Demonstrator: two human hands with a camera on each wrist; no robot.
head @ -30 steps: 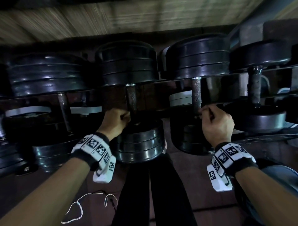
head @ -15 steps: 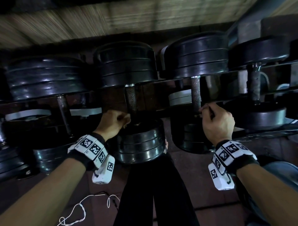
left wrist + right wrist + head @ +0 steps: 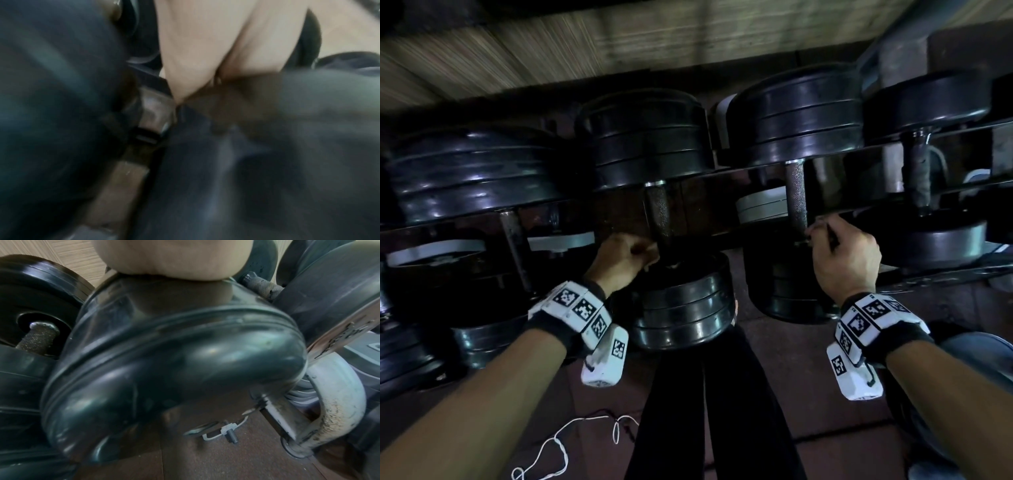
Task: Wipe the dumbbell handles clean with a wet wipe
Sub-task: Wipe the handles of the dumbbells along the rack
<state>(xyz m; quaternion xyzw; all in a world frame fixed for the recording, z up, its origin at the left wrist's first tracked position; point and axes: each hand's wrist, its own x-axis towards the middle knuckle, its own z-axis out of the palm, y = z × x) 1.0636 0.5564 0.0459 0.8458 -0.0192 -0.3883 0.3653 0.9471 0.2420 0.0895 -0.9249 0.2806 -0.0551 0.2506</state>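
Left hand curled round near end of knurled steel handle of middle black plate dumbbell on rack. Right hand gripped neighbouring knurled handle to right. Wet wipe unseen; cannot tell which fingers held it. Advice: wrap, twist, slide full length.

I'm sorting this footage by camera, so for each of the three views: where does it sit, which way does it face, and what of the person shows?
Head: worn on the head, looking forward and down at the dumbbell rack; both forearms, the left hand and the right hand show.
Left wrist: looks along the left hand at a blurred metal handle; only the palm shows.
Right wrist: looks along the right hand at a black dumbbell plate; only the hand's underside shows.
Shared: the head and right wrist views both show the cloth-wrapped handle.
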